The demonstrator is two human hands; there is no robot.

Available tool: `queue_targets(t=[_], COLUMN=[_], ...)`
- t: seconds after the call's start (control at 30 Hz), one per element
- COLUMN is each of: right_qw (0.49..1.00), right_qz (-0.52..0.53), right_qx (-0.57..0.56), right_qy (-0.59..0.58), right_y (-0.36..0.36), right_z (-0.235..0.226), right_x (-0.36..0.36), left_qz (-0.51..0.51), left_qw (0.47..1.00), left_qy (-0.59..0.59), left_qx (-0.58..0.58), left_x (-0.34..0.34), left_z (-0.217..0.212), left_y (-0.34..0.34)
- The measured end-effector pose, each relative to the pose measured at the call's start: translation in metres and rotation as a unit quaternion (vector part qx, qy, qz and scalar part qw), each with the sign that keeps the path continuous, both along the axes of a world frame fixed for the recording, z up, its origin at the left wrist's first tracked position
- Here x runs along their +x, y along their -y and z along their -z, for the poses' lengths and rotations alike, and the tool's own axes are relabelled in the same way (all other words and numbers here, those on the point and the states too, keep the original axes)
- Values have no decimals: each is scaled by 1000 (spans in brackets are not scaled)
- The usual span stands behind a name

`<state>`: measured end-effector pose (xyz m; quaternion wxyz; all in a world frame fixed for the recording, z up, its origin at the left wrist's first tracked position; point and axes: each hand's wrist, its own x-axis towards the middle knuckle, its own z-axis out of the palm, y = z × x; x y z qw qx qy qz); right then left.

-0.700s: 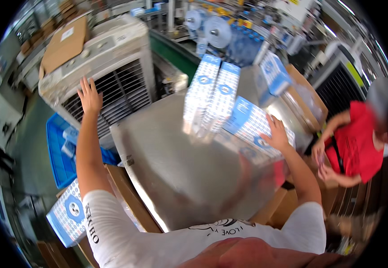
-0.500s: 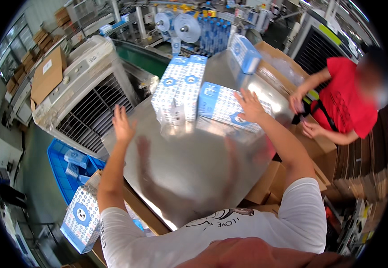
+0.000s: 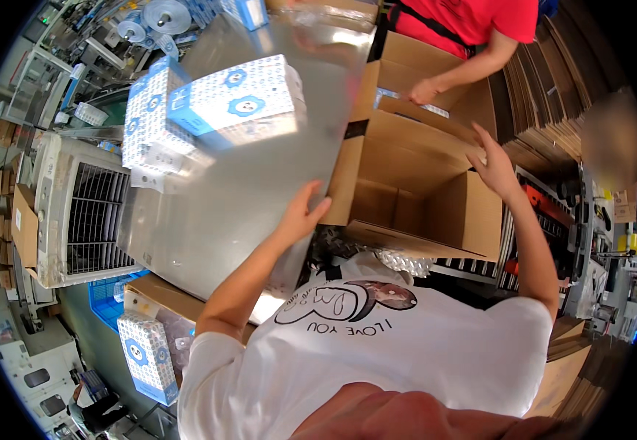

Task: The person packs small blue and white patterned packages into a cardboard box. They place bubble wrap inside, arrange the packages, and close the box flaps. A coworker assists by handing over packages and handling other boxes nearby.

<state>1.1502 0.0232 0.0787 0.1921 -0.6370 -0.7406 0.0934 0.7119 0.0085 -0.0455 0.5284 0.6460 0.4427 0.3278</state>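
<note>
— Where do we have our hands?
— Our left hand (image 3: 300, 216), fingers spread, rests at the steel tabletop (image 3: 245, 198) edge beside the open cardboard carton (image 3: 421, 191); our right hand (image 3: 496, 170) pinches its far flap.
— Anything inside?
— It looks empty; blue-and-white tissue packs (image 3: 208, 110) sit on the tabletop.

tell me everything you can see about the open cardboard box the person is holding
The open cardboard box is plain brown corrugated board, large and empty as far as its inside shows. It lies tipped, its opening facing up toward the camera, flaps spread outward. It sits beside the steel table, against its edge. The left hand touches its near-left flap; the right hand grips its far-right edge.
</note>
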Motion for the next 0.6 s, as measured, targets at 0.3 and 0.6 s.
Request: queue_targets(t=[0.3,0.6], right_qw=[871,909], right_qz=[248,140], right_qx=[-388,-356], right_qy=[-171,-164], right_y=[149,155], right_z=[183,231], right_x=[45,42], left_qz=[53,131], left_qw=[960,900], left_qy=[-275,-327], left_qx=[-30,-255], left_x=[81,43], left_z=[111,-19], left_y=[10,1])
